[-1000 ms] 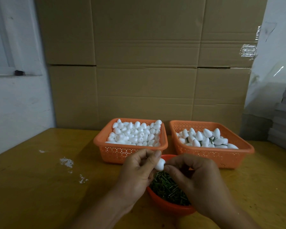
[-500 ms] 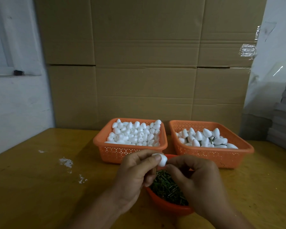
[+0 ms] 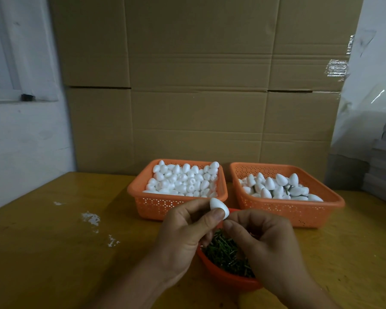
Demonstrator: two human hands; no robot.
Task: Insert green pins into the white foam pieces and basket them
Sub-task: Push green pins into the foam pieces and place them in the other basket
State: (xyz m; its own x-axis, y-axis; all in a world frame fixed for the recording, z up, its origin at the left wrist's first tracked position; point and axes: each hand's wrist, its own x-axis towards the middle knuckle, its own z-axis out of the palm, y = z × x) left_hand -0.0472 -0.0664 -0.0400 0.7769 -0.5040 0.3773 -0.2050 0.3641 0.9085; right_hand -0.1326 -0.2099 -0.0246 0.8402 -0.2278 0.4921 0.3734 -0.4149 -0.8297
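White egg-shaped foam piece [image 3: 219, 208] sits pinched in the left hand [image 3: 185, 237] above the round orange bowl [image 3: 223, 276] of green pins [image 3: 226, 253]; the right hand [image 3: 267, 248] is curled beside it, its hold hidden.

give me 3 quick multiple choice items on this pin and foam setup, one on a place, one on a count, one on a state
1. Where is the bowl of green pins?
A. in front of the baskets, under the hands
B. behind the baskets
C. inside the left basket

2. How many orange baskets stand on the table?
A. one
B. two
C. four

3. What is the left hand doing?
A. resting flat
B. pinching a white foam piece
C. lifting a basket

Answers: 1 A, the bowl sits nearest, below both hands; 2 B, left basket and right basket side by side; 3 B, thumb and finger grip the piece.
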